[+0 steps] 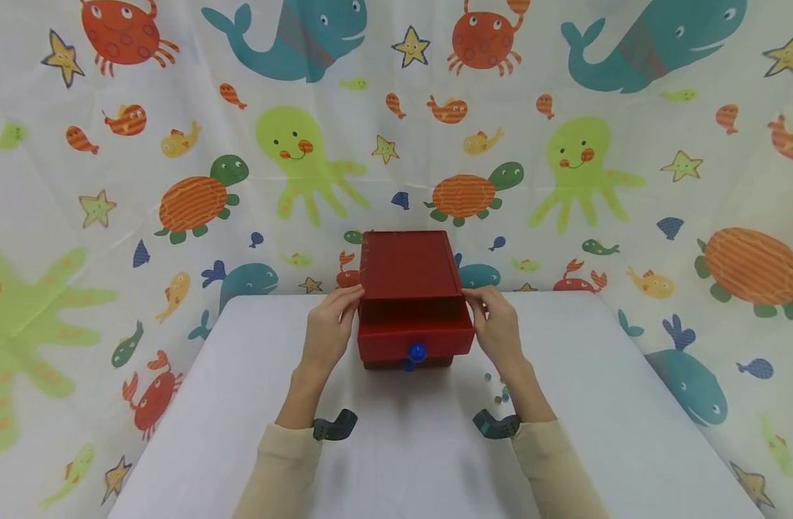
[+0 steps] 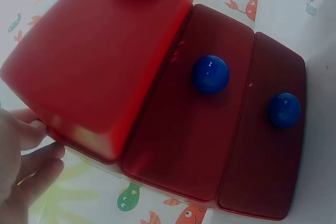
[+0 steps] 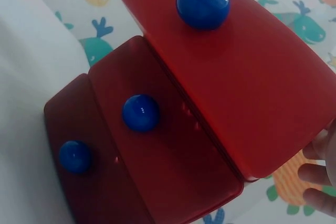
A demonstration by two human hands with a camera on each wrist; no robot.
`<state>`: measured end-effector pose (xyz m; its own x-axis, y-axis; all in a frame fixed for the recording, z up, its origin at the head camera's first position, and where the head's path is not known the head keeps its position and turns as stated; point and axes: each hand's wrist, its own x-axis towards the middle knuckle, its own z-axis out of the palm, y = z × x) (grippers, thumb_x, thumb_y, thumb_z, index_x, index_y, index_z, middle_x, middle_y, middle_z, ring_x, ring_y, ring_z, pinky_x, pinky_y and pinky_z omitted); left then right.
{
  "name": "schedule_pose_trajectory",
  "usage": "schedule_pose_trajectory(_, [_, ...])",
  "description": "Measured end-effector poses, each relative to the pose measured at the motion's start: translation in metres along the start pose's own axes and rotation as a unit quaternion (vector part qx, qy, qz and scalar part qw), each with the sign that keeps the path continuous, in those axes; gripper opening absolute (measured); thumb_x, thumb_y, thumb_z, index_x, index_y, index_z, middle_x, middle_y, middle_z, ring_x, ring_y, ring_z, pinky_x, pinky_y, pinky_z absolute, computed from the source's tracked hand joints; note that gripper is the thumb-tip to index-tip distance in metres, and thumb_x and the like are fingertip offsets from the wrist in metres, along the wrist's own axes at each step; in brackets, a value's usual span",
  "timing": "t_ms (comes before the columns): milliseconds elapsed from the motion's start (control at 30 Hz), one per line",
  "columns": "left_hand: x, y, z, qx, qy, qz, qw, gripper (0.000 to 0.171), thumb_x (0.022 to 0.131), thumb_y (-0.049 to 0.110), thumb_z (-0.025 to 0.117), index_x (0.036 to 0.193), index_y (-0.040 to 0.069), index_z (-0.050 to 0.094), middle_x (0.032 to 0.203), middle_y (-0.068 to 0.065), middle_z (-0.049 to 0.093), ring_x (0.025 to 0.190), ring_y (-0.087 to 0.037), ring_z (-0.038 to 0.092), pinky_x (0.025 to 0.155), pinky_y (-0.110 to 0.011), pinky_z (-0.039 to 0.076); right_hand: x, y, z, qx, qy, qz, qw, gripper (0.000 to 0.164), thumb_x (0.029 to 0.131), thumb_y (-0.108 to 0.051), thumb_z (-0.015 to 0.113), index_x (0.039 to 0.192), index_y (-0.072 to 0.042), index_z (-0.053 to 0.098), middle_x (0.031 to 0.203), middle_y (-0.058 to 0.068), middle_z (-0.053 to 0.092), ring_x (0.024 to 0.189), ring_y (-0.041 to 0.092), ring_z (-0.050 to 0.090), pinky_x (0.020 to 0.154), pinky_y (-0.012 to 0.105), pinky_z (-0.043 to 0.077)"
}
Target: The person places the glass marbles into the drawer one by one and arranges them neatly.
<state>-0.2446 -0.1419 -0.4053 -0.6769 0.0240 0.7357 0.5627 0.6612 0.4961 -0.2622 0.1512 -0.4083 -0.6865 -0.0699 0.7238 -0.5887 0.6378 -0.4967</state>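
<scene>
A small red chest (image 1: pixel 406 263) of three drawers with round blue knobs stands on the white table. Its top drawer (image 1: pixel 396 344) is pulled out, and the inside looks dark, with no contents visible. My left hand (image 1: pixel 327 328) pinches the drawer's left side near the chest's front corner; in the left wrist view its fingertips touch the drawer edge. On the opposite side my right hand (image 1: pixel 497 328) pinches the drawer's right edge, partly cut off in the right wrist view. The middle drawer (image 2: pixel 184 124) and bottom drawer (image 2: pixel 257 166) are closed.
Several small beads or marbles (image 1: pixel 497 399) lie on the white table (image 1: pixel 241 404) beside the right wrist. A cloth (image 1: pixel 396 158) printed with sea animals hangs behind the table. Each wrist wears a dark band.
</scene>
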Motion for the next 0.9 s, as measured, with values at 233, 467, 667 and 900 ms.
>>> schedule_pose_trajectory(233, [0.004, 0.000, 0.003, -0.012, 0.016, 0.012, 0.9997, 0.024, 0.094, 0.004, 0.067, 0.117, 0.001, 0.073, 0.119, -0.013, 0.074, 0.114, -0.028, 0.070, 0.098, -0.041, 0.055, 0.004, 0.002, -0.001, 0.002, 0.002, -0.002, 1.000, 0.019, 0.096, -0.005, 0.064, 0.113, -0.004, 0.072, 0.105, 0.010, 0.074, 0.095, 0.021, 0.070, 0.081, 0.029, 0.060])
schedule_pose_trajectory(467, [0.006, -0.004, 0.006, -0.020, 0.034, 0.011, 0.9992, 0.024, 0.095, 0.005, 0.067, 0.118, 0.002, 0.073, 0.119, -0.012, 0.074, 0.113, -0.026, 0.070, 0.098, -0.039, 0.056, 0.011, 0.001, 0.000, 0.006, -0.003, -0.001, 1.000, 0.020, 0.098, -0.008, 0.063, 0.115, -0.005, 0.072, 0.106, 0.009, 0.073, 0.096, 0.020, 0.069, 0.081, 0.040, 0.062])
schedule_pose_trajectory(667, [0.004, -0.005, 0.007, -0.021, 0.034, 0.007, 0.9992, 0.024, 0.095, 0.006, 0.067, 0.118, 0.002, 0.073, 0.120, -0.011, 0.074, 0.115, -0.027, 0.070, 0.098, -0.039, 0.055, 0.009, 0.000, 0.000, -0.002, -0.005, 0.003, 1.000, 0.020, 0.097, -0.007, 0.063, 0.115, -0.005, 0.072, 0.105, 0.010, 0.073, 0.094, 0.021, 0.069, 0.080, 0.039, 0.062])
schedule_pose_trajectory(900, [-0.002, -0.007, 0.008, -0.022, 0.023, -0.007, 0.9995, 0.025, 0.095, 0.008, 0.066, 0.119, 0.003, 0.073, 0.122, -0.010, 0.073, 0.116, -0.025, 0.069, 0.100, -0.037, 0.055, 0.004, -0.001, -0.001, -0.013, -0.027, 0.013, 0.999, 0.021, 0.098, -0.008, 0.062, 0.118, -0.005, 0.071, 0.107, 0.011, 0.072, 0.094, 0.022, 0.068, 0.080, 0.040, 0.062])
